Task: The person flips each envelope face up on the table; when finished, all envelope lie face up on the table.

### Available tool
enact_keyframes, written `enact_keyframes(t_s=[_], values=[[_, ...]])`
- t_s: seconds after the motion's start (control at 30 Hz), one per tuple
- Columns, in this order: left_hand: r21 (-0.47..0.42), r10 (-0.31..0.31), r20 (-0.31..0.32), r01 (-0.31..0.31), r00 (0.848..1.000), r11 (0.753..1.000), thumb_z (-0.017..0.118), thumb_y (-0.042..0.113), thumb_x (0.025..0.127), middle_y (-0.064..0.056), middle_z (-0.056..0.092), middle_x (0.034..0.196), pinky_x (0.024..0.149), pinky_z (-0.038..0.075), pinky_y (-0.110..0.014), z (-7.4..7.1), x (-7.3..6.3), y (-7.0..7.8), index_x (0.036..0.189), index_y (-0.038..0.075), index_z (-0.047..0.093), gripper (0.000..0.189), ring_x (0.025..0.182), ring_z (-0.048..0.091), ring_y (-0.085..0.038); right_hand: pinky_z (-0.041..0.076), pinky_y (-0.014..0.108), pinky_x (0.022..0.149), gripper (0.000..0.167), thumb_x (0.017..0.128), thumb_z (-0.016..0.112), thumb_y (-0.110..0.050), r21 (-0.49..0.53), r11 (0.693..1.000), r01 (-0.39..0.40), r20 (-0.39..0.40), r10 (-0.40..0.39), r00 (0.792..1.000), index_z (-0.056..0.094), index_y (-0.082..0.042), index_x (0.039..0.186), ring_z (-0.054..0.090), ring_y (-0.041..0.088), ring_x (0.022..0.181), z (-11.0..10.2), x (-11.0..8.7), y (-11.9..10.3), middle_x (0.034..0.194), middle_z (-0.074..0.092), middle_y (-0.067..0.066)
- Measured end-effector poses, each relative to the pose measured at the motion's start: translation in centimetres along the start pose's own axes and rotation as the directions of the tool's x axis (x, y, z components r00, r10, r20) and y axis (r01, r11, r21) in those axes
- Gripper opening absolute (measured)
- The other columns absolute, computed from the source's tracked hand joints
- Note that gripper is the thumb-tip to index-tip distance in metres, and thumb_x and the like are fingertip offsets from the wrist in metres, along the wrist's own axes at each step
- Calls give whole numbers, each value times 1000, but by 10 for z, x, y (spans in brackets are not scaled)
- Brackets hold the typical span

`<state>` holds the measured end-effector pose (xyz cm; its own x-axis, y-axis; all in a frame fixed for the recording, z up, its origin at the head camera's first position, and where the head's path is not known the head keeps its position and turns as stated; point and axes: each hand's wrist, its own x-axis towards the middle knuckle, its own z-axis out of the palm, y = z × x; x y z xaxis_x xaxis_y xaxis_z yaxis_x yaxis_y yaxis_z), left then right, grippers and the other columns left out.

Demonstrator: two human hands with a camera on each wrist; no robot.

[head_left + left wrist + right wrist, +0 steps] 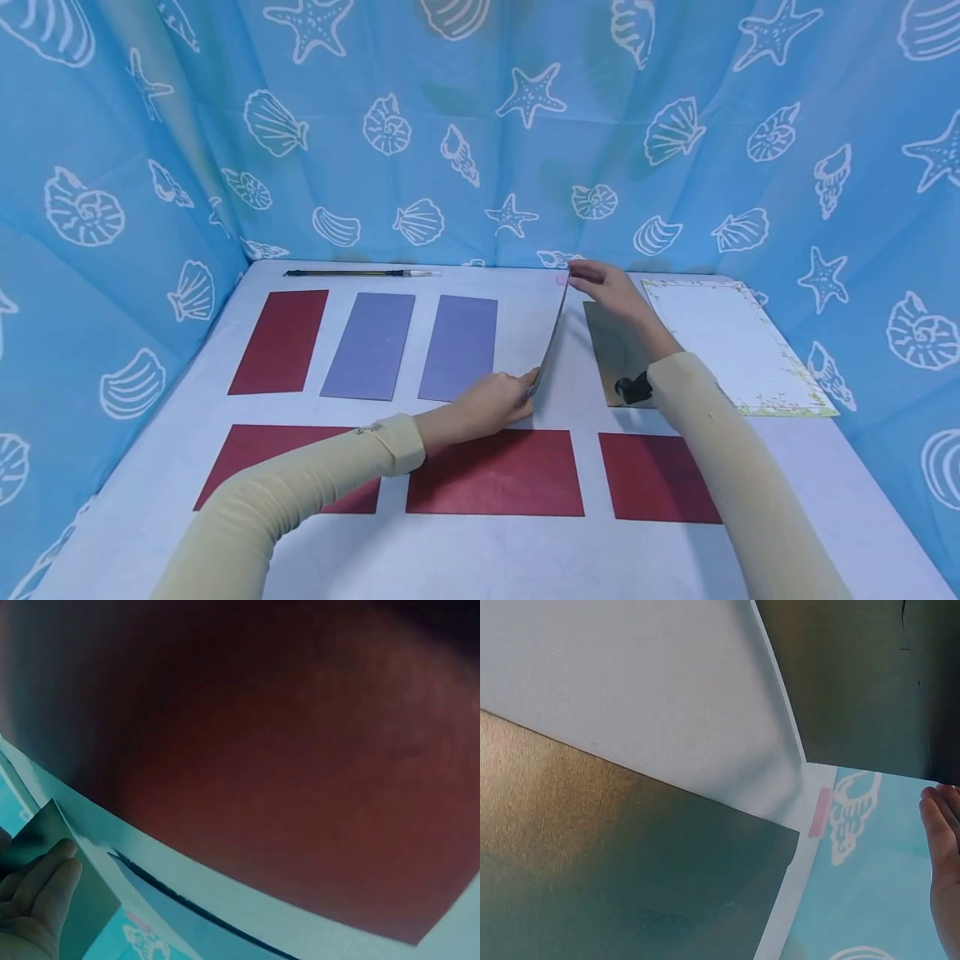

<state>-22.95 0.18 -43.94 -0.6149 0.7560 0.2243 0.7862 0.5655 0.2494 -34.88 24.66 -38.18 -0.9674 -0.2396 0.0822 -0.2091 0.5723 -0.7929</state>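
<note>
A thin gold-brown rectangular sheet [553, 333] stands tilted up above the table, seen almost edge-on in the head view. My left hand [495, 404] pinches its near end; in the left wrist view the fingers [49, 892] lie flat along its face. At the far, upper end my right hand [609, 287] holds the edge between thumb and fingers. The right wrist view shows the raised sheet's [855, 682] dark face, its corner by the right fingertips [934, 806]. A second gold-brown sheet [609, 354] lies under the right forearm, partly hidden.
Two purple rectangles [369, 346] and a red one [279, 342] lie to the left. Several red rectangles [495, 479] form a front row, partly under the forearms. A brush pen [345, 273] lies at the back; a flower-bordered paper [735, 342] lies right. A blue curtain [465, 125] encloses the table.
</note>
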Motion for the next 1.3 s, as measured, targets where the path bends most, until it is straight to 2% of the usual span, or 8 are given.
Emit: enact_keyframes(t_s=[0.2,0.37,0.53,0.67,0.8,1.07,1.23,1.3], values=[[-45,-18,-17,17,1000,999,55,9,93,3,49,53,42,30,-13,0,-3,0,133,-11,49,44,43,32,0,39,47,103,56,97,58,-35,17,1000,-23,-22,24,999,45,-4,142,45,32,130,7,2,0,141,48,16],[-97,-53,-41,49,998,994,58,12,94,-7,67,72,45,34,-13,-2,-4,-1,136,-9,46,49,48,46,-2,38,46,104,55,97,59,-35,26,999,-21,-39,22,999,46,-4,141,46,32,129,10,3,-1,139,50,17],[-205,-105,-141,75,984,976,66,20,93,-17,71,101,54,42,-14,-13,0,2,145,-3,38,63,80,70,-16,38,47,104,55,96,59,-35,32,999,-13,-53,15,998,47,-4,139,47,32,128,11,2,-1,138,51,17],[-242,-98,-211,45,972,969,66,21,93,-11,68,77,62,46,-16,-25,4,5,147,-2,35,66,88,70,-22,38,47,104,56,96,60,-35,35,999,-12,-62,14,998,46,-3,140,46,31,129,13,2,-1,139,50,17],[-265,-103,-215,44,971,963,65,15,93,-5,60,64,60,45,-15,-33,4,7,147,-2,35,64,93,69,-21,39,46,104,56,96,60,-35,23,1000,-8,-67,10,998,46,-2,140,47,31,128,15,3,-2,138,51,18],[-253,-109,-200,56,974,966,65,11,92,-14,70,87,57,41,-14,-33,0,3,144,-2,40,59,97,67,-21,40,44,103,59,96,59,-39,0,1000,-3,-77,3,997,45,-2,140,49,31,127,20,5,-2,135,53,18],[-261,-128,-200,73,972,963,65,10,92,-16,70,103,65,48,-17,-33,0,0,143,-1,42,57,104,65,-19,40,45,103,63,96,58,-41,-21,1000,-7,-73,6,997,43,-3,143,47,32,129,20,7,-2,140,50,18],[-260,-138,-198,84,970,962,65,10,93,-15,70,100,64,48,-19,-33,-1,0,143,-1,43,56,97,68,-16,40,44,103,66,96,58,-43,-37,999,-9,-66,6,998,40,-4,146,45,32,131,20,6,-1,143,46,18]])
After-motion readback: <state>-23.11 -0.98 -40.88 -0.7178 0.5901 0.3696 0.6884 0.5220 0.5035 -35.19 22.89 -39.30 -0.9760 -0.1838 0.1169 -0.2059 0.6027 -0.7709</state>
